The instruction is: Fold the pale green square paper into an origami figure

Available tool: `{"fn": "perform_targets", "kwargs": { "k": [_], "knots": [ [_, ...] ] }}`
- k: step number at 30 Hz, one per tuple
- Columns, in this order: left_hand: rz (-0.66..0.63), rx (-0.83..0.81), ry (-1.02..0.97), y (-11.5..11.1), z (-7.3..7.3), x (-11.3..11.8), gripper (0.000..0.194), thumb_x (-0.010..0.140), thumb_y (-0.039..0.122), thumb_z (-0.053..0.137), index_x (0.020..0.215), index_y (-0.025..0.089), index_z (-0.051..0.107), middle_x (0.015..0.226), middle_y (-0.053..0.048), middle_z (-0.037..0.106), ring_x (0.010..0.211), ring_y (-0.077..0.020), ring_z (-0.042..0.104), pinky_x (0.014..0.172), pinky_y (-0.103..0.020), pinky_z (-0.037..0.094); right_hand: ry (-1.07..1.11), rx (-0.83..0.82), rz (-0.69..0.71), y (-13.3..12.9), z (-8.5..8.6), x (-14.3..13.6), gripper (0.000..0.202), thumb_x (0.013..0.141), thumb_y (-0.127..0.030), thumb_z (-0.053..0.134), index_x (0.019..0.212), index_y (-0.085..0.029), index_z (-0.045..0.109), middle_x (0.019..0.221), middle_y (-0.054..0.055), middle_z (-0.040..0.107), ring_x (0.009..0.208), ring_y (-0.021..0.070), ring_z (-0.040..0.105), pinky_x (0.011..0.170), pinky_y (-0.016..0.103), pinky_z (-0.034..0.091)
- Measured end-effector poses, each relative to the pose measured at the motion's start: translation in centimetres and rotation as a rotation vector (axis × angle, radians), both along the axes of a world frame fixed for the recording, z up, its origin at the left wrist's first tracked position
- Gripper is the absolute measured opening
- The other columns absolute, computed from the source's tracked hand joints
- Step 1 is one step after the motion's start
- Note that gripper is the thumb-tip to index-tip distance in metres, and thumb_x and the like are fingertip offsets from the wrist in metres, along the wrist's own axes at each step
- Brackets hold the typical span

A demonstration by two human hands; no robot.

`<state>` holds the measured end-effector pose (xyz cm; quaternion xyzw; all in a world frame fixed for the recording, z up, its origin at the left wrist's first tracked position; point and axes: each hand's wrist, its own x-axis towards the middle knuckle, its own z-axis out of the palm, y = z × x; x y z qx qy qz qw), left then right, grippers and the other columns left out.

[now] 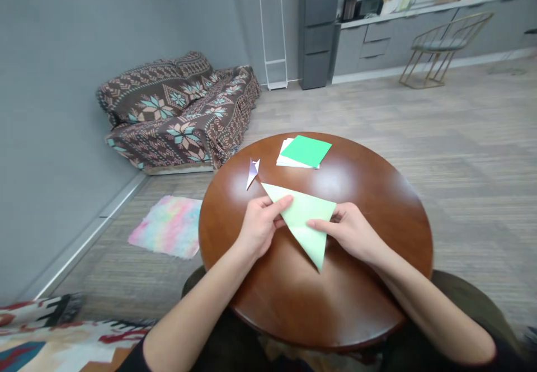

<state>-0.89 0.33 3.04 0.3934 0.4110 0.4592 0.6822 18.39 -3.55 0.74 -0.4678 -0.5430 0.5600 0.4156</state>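
A light green sheet of paper (308, 210), shaped like a triangle with a point toward me, is held up over the round table between both hands. My left hand (262, 224) pinches its left edge, thumb on the front and fingers behind. My right hand (346, 226) grips its right side the same way, thumb lying across the face; the fingers behind are partly hidden. Beyond the left hand lies a small folded paper piece (252, 173), purple and white. Farther back rests a bright green sheet (308, 150) on top of some white sheets (285, 161).
The round brown table (293, 305) has a glossy top. A sofa under a patterned cover (180, 109) stands at the back left, with a fluffy pastel rug (168, 226) on the floor. Behind are a grey fridge (319, 31), a kitchen counter (419, 9) and a wire-frame chair (444, 45).
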Motion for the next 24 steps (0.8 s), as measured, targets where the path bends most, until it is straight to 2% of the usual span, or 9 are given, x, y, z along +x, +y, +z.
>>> {"fn": "perform_targets", "kwargs": {
  "k": [3,9,14,19,24],
  "knots": [
    [-0.049,-0.030,0.014,-0.9,-0.5,0.8,0.040,0.063,0.038,0.090,0.084,0.007,0.077,0.090,-0.016,0.078,0.078,-0.0254,0.074,0.073,-0.035,0.061,0.058,-0.026,-0.021,0.0,0.0,0.0,0.027,0.079,-0.039,0.076,0.087,-0.013,0.079,0.084,0.007,0.078,0.077,0.0242,0.069,0.073,0.034,0.053],
    [0.010,-0.050,-0.007,-0.9,-1.0,1.5,0.043,0.063,0.041,0.090,0.087,0.007,0.078,0.092,-0.018,0.078,0.079,-0.0273,0.075,0.070,-0.036,0.062,0.141,-0.062,-0.086,0.0,0.2,-0.2,0.027,0.076,-0.036,0.079,0.091,-0.013,0.080,0.090,0.009,0.080,0.079,0.0242,0.071,0.074,0.034,0.054],
    [0.011,-0.045,-0.028,-0.9,-1.1,1.5,0.036,0.065,0.033,0.089,0.089,0.008,0.078,0.093,-0.016,0.078,0.079,-0.0254,0.075,0.072,-0.035,0.062,0.182,-0.062,-0.102,0.0,0.3,-0.3,0.029,0.075,-0.036,0.079,0.093,-0.013,0.079,0.090,0.009,0.080,0.082,0.0263,0.072,0.075,0.035,0.054],
    [0.013,0.055,-0.050,-1.0,-1.7,1.1,0.030,0.070,0.031,0.086,0.089,0.010,0.079,0.095,-0.014,0.079,0.079,-0.0240,0.075,0.074,-0.034,0.061,0.136,0.077,-0.152,-0.4,0.8,-0.6,0.026,0.077,-0.040,0.078,0.088,-0.016,0.078,0.086,0.007,0.078,0.083,0.0268,0.071,0.075,0.035,0.054],
    [0.050,0.061,-0.038,-1.1,-2.5,0.8,0.027,0.072,0.032,0.085,0.087,0.010,0.079,0.091,-0.014,0.079,0.080,-0.0261,0.075,0.074,-0.037,0.062,-0.016,0.264,-0.333,-0.7,1.0,-0.7,0.031,0.086,-0.041,0.068,0.067,-0.017,0.067,0.066,0.001,0.063,0.063,0.0169,0.057,0.059,0.028,0.044]
  ]
}}
